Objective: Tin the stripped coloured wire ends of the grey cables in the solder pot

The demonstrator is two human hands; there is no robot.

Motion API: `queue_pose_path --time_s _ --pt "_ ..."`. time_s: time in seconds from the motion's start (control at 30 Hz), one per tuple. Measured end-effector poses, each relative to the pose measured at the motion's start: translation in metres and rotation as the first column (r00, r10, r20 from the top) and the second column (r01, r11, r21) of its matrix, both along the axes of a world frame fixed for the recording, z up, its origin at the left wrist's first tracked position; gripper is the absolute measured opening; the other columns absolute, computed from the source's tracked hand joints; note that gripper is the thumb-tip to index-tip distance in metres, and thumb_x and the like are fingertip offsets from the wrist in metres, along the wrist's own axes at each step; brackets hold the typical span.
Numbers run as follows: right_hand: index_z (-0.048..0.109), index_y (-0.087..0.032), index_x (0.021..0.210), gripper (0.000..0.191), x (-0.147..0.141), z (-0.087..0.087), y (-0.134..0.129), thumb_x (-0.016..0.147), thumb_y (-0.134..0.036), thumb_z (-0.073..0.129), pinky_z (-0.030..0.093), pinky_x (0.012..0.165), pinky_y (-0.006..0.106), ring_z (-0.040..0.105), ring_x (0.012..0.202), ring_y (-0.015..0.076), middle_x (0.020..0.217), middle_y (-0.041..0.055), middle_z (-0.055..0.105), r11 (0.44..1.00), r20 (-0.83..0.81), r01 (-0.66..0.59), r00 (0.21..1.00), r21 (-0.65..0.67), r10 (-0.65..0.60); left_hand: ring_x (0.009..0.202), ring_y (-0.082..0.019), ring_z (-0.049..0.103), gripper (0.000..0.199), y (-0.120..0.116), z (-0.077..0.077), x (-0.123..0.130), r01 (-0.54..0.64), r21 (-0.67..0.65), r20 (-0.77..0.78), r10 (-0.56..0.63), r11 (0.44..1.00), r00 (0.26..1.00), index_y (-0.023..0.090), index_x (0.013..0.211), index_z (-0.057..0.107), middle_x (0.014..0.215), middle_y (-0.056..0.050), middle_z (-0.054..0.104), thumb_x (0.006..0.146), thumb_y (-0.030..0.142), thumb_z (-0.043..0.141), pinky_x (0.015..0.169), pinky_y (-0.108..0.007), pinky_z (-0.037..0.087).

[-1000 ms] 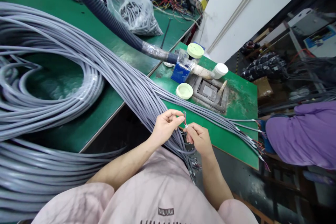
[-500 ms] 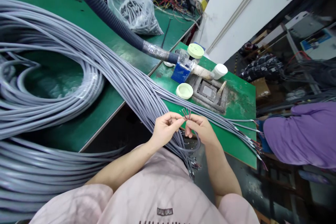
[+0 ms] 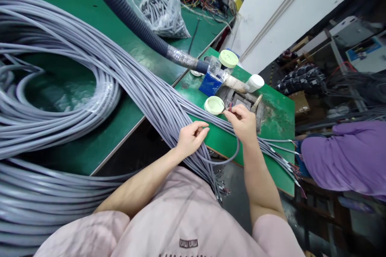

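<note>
My right hand (image 3: 242, 122) is closed on the end of a grey cable (image 3: 234, 153), whose thin dark and reddish wires (image 3: 230, 107) stick out past the fingertips. The wire ends are beside a pale green dish (image 3: 214, 105), at its right rim; whether they touch it I cannot tell. The cable hangs in a loop below that hand. My left hand (image 3: 192, 138) hovers over a thick bundle of grey cables (image 3: 157, 102), fingers loosely curled, thumb and index tips slightly apart, with nothing visible between them.
A black corrugated hose (image 3: 135, 28) reaches to a blue box (image 3: 210, 83) on the green table (image 3: 276, 108). Nearby are a green lid (image 3: 228, 59), a white cup (image 3: 255, 82) and a brush-like handle (image 3: 257, 102). Coiled cables fill the left. A person in purple (image 3: 346, 160) is at the right.
My hands have parted. The right has moved forward to the dish with the cable end and its wires; the left has let go of them and stays near its earlier place.
</note>
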State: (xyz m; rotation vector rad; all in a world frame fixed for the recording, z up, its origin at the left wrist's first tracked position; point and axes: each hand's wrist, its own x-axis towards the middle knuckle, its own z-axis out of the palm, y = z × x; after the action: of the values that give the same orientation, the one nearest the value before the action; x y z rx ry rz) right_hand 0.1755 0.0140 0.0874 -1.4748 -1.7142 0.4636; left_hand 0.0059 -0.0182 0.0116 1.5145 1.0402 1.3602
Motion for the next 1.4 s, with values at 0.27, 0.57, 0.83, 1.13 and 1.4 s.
queue_pose_path --time_s 0.27,0.57,0.83,1.13,1.4 --pt "0.066 -0.017 0.062 0.013 0.011 -0.025 0.058 0.073 -0.022 0.062 0.041 0.063 0.03 0.049 0.064 0.0131 0.074 0.001 0.051 0.995 0.305 0.043 0.952 -0.086 -0.015 0.061 -0.015 0.051 0.021 0.004 -0.024 0.001 0.136 0.291 -0.402 -0.009 0.947 0.916 0.022 0.086 0.07 0.065 -0.004 0.065 0.088 0.031 0.052 0.063 -0.03 0.035" --pt "0.067 -0.017 0.06 0.018 0.013 -0.036 0.069 0.075 -0.023 0.059 0.038 0.063 0.03 0.049 0.067 0.015 0.076 0.0031 0.052 0.993 0.473 0.08 0.88 -0.092 -0.027 0.061 -0.015 0.049 0.016 0.004 -0.03 0.001 0.131 0.274 -0.315 -0.04 0.953 0.948 0.024 0.084 0.07 0.062 -0.003 0.061 0.086 0.032 0.056 0.061 -0.031 0.028" --pt "0.065 -0.017 0.059 0.016 0.03 -0.026 0.063 0.073 -0.023 0.06 0.04 0.064 0.031 0.05 0.066 0.0157 0.071 0.0023 0.051 0.995 0.418 0.104 0.904 -0.006 -0.091 0.06 -0.015 0.049 0.012 0.004 -0.029 0.001 0.125 0.332 -0.326 -0.011 0.935 0.945 0.023 0.085 0.069 0.063 -0.002 0.061 0.085 0.027 0.057 0.061 -0.031 0.027" --pt "0.062 -0.017 0.055 0.012 0.118 -0.032 0.061 0.065 -0.023 0.062 0.04 0.065 0.03 0.047 0.064 0.0157 0.064 -0.0006 0.045 0.858 0.425 0.488 0.751 0.16 -0.506 0.058 -0.013 0.05 0.01 0.005 -0.027 0.003 0.054 0.57 -0.39 0.212 0.82 0.896 0.02 0.086 0.064 0.061 0.001 0.061 0.088 0.022 0.055 0.058 -0.03 0.033" --pt "0.065 -0.017 0.057 0.014 0.126 -0.05 0.065 0.067 -0.027 0.06 0.039 0.066 0.031 0.047 0.068 0.0179 0.068 0.0019 0.046 0.84 0.539 0.54 0.694 0.048 -0.477 0.057 -0.013 0.05 0.005 0.006 -0.026 0.003 0.069 0.592 -0.4 0.218 0.803 0.89 0.02 0.087 0.063 0.062 0.002 0.063 0.086 0.02 0.058 0.056 -0.029 0.033"
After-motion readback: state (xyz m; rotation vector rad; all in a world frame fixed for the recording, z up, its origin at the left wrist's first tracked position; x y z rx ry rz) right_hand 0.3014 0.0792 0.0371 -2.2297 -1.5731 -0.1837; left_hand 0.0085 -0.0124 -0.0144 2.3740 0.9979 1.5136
